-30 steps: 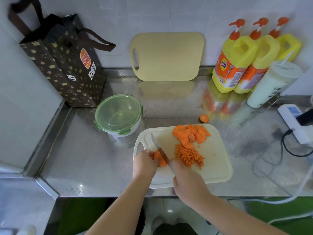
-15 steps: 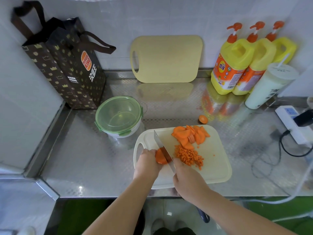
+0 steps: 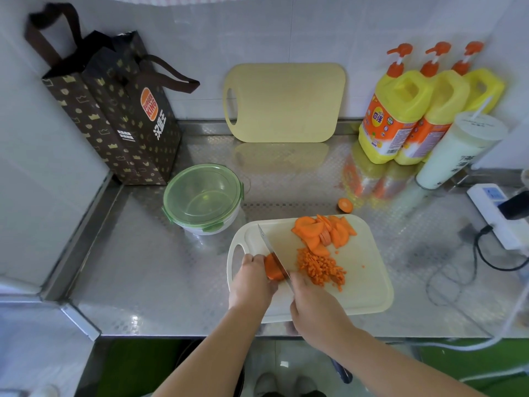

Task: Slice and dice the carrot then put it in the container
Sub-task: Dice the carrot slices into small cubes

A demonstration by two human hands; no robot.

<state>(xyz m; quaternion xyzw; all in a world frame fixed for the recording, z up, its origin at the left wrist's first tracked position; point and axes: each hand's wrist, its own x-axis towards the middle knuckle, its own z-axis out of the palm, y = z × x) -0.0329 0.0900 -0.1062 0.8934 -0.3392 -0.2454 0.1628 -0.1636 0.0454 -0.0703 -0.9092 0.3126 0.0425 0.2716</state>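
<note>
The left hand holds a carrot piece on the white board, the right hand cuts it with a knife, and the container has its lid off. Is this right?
Not quite: the head view shows the container with its green lid on. Left hand, carrot piece, white board, right hand and knife are as stated.

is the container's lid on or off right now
On: the green lid covers the whole rim of the container, and nothing orange shows through it.

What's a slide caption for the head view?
Left hand steadies carrot piece on white cutting board; right hand slices it with knife.
</note>
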